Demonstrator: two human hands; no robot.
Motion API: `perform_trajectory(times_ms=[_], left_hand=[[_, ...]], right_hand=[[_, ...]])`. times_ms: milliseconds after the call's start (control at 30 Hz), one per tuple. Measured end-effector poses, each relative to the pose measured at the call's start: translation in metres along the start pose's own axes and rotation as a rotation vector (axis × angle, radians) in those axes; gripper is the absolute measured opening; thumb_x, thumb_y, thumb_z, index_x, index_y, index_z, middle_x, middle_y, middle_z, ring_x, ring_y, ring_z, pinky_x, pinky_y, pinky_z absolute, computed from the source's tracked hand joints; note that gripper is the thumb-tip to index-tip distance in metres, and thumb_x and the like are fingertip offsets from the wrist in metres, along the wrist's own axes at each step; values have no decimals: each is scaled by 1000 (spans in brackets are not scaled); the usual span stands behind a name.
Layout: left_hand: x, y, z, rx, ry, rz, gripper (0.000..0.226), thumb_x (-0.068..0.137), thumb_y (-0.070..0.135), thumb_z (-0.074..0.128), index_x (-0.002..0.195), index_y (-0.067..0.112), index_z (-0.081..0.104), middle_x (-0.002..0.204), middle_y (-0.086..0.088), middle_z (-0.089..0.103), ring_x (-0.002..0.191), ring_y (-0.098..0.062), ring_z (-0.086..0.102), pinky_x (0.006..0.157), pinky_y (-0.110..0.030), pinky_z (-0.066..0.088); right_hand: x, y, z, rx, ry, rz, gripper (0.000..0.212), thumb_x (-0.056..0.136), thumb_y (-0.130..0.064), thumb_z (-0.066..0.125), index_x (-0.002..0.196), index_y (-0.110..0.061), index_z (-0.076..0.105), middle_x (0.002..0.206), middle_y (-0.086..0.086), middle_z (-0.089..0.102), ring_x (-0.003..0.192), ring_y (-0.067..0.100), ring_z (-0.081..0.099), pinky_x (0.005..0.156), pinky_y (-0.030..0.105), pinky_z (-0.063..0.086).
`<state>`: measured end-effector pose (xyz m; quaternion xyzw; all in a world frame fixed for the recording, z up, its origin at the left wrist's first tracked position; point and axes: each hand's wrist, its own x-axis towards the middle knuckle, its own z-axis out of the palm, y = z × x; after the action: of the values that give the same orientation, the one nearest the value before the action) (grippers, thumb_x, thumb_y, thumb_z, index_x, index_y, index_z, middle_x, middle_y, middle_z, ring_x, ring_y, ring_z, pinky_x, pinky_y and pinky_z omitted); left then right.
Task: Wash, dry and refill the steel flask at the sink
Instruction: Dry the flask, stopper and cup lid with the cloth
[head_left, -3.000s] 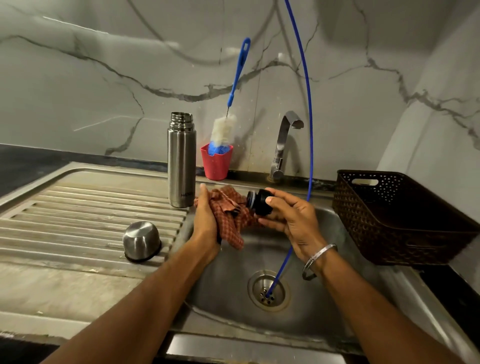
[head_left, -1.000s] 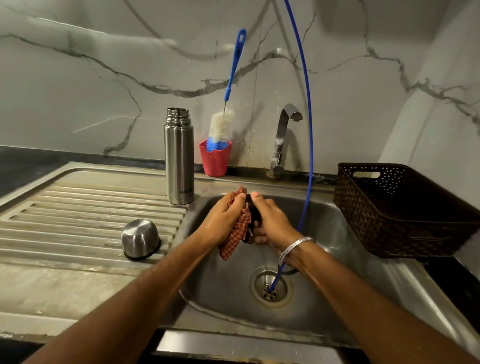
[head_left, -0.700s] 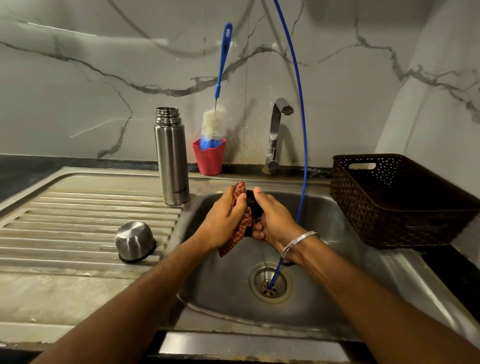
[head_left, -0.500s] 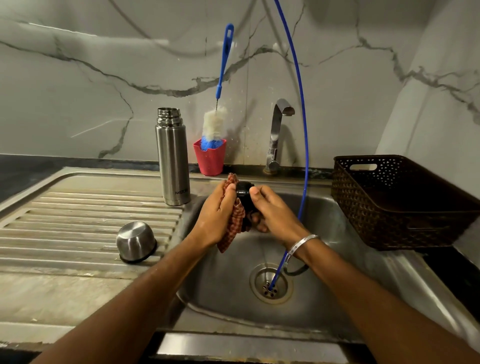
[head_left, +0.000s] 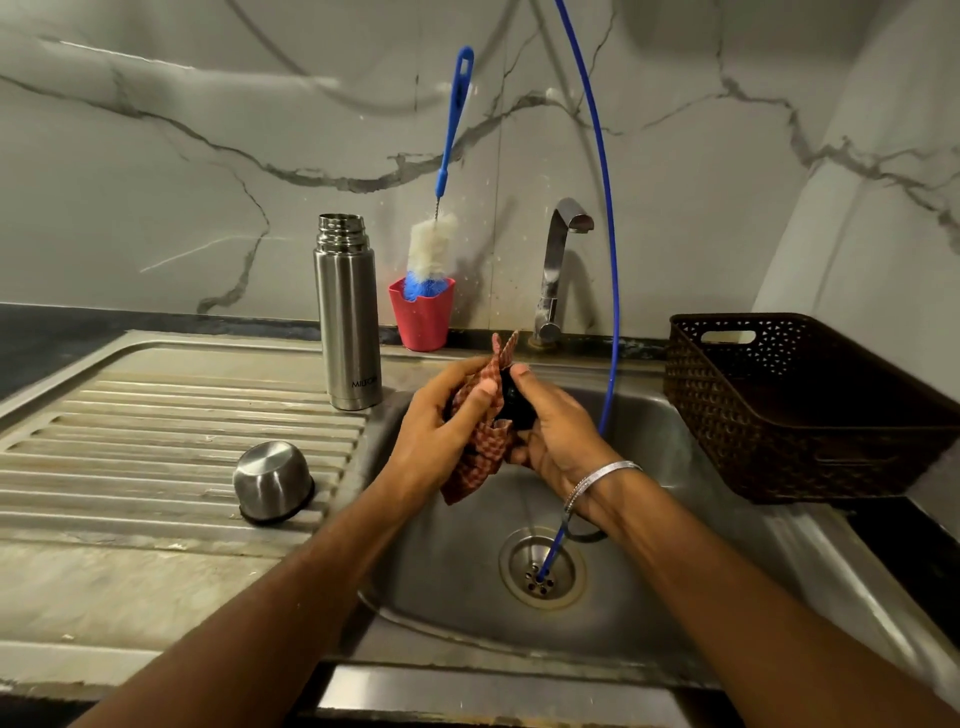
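Over the sink (head_left: 649, 597): left hand (head_left: 436, 426) clutching checked cloth (head_left: 480, 452) against black stopper (head_left: 514, 408), pinched in right hand (head_left: 558, 441). Steel flask (head_left: 347, 322) upright, uncapped, left on drainboard; steel cup (head_left: 272, 480) inverted nearer.

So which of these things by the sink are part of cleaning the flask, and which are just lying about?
In use: steel flask, steel cup lid, black stopper in the right hand, checked cloth in the left hand, sink.

Lying about: bottle brush in red cup, brown basket, tap, blue hose.
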<state>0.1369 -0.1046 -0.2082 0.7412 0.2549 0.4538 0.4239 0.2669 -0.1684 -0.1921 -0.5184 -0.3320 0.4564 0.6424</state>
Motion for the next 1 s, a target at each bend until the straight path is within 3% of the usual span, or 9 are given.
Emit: perform_trajectory(times_ms=[133, 300, 400, 500, 600, 667, 800, 900, 1000], left_hand=[[3, 0, 3, -34, -89, -87, 32, 107, 31, 51, 137, 21, 55, 126, -1, 68, 117, -15, 67, 103, -43, 55], [2, 3, 13, 10, -46, -59, 26, 112, 23, 34, 128, 15, 53, 112, 3, 66, 102, 2, 65, 90, -16, 51], [5, -1, 10, 73, 3, -70, 28, 112, 21, 32, 122, 17, 58, 108, 5, 68, 101, 0, 65, 91, -19, 52], [8, -2, 4, 145, 0, -103, 30, 109, 21, 34, 115, 18, 63, 105, 3, 71, 98, -7, 67, 90, -27, 54], [9, 3, 1, 4, 11, -360, 36, 108, 24, 32, 96, 13, 64, 92, -8, 69, 86, -18, 67, 80, -36, 55], [11, 8, 0, -145, 37, -567, 40, 108, 25, 33, 86, 10, 62, 79, -10, 64, 73, -20, 62, 66, -31, 53], [13, 10, -13, -525, 36, -893, 36, 108, 30, 44, 93, 3, 63, 69, -13, 64, 58, -22, 62, 44, -26, 53], [12, 2, -17, -603, -104, -988, 40, 106, 33, 47, 86, 5, 67, 66, -7, 64, 56, -19, 59, 54, -30, 52], [16, -4, -15, -732, 25, -955, 60, 107, 46, 38, 87, 3, 74, 76, -14, 72, 62, -26, 70, 65, -35, 57]], right_hand=[[-1, 4, -7, -267, 30, -142, 37, 102, -47, 49, 122, -17, 58, 112, 10, 71, 99, 24, 70, 85, 45, 58], [-6, 7, -9, -419, -73, -297, 31, 106, -36, 44, 130, -17, 50, 114, -7, 65, 98, -5, 64, 73, 13, 53], [-6, 18, -6, -587, -150, -379, 31, 106, -39, 44, 132, -23, 42, 122, -7, 62, 111, 1, 62, 92, 32, 56], [-5, 22, -6, -730, -176, -478, 29, 106, -38, 45, 129, -22, 40, 117, -6, 62, 106, 7, 63, 91, 41, 56], [-1, 19, -8, -914, -204, -643, 29, 103, -32, 51, 129, -23, 40, 120, -3, 54, 107, 11, 58, 90, 40, 54], [2, 16, -9, -1027, -230, -726, 33, 100, -28, 54, 130, -24, 43, 120, -3, 49, 107, 14, 52, 89, 41, 53], [5, 12, -11, -1253, -249, -853, 43, 97, -11, 59, 133, -29, 45, 124, -6, 45, 110, 13, 43, 83, 34, 54], [16, 7, -20, -1181, -50, -879, 53, 88, -1, 66, 129, -29, 48, 131, -5, 43, 118, 14, 43, 90, 36, 55], [23, 5, -39, -720, 203, -690, 59, 83, -13, 79, 131, -31, 49, 130, -6, 54, 117, 9, 55, 94, 35, 55]])
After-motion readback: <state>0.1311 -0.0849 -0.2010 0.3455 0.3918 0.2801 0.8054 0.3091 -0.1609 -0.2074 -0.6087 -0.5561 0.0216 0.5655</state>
